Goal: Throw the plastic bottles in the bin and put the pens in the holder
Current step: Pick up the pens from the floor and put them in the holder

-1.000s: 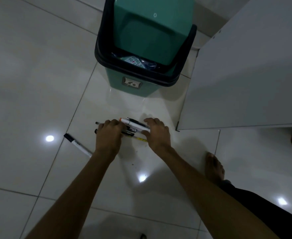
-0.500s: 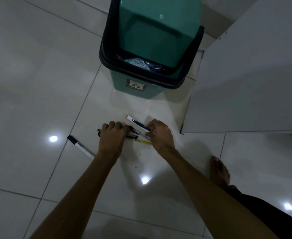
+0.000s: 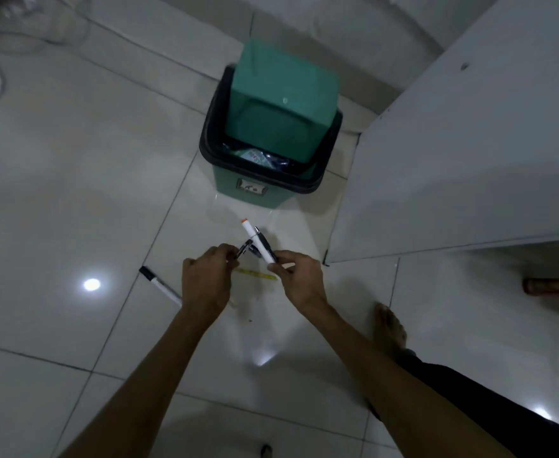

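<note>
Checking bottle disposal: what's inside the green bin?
Through the open front of the green bin, under its tilted lid, a black liner holds crumpled plastic with a white-green label. The lid covers the rest, so no count is possible.

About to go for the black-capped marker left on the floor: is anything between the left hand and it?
Nothing visible. The marker lies alone on bare tile just left of the left hand, which already grips dark pens. The yellow pencil lies on the other side, between the hands.
</note>
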`<control>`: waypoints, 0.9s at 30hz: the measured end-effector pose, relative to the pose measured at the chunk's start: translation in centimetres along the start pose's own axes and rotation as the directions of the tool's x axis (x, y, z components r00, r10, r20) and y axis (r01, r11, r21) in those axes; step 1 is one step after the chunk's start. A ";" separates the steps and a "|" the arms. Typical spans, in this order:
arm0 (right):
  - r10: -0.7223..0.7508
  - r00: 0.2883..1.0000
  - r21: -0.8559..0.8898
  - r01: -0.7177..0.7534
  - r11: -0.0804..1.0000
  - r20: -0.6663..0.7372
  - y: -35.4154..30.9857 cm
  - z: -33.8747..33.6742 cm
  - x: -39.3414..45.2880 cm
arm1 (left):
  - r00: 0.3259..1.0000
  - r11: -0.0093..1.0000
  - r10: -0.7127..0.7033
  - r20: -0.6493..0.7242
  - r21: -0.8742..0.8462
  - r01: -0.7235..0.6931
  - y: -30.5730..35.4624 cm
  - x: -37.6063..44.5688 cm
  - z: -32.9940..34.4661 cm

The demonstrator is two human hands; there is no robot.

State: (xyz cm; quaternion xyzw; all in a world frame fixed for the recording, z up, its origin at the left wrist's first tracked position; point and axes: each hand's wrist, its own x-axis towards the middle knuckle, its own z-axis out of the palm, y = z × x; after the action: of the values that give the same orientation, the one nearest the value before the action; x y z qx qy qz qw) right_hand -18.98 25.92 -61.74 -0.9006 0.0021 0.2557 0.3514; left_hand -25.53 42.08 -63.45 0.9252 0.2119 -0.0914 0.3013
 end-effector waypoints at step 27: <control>-0.377 0.912 0.430 0.408 0.805 -0.159 -27.3 -26.9 -28.3 | 0.953 0.561 0.091 -0.289 -0.775 -0.289 25.6 -20.6 -36.9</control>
State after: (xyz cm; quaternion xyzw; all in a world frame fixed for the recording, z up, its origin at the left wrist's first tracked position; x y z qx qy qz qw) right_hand -26.28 24.50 -14.65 -0.7819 -0.1130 0.1398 0.5969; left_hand -30.92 38.53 -14.46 0.7069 0.1598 0.1495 0.6726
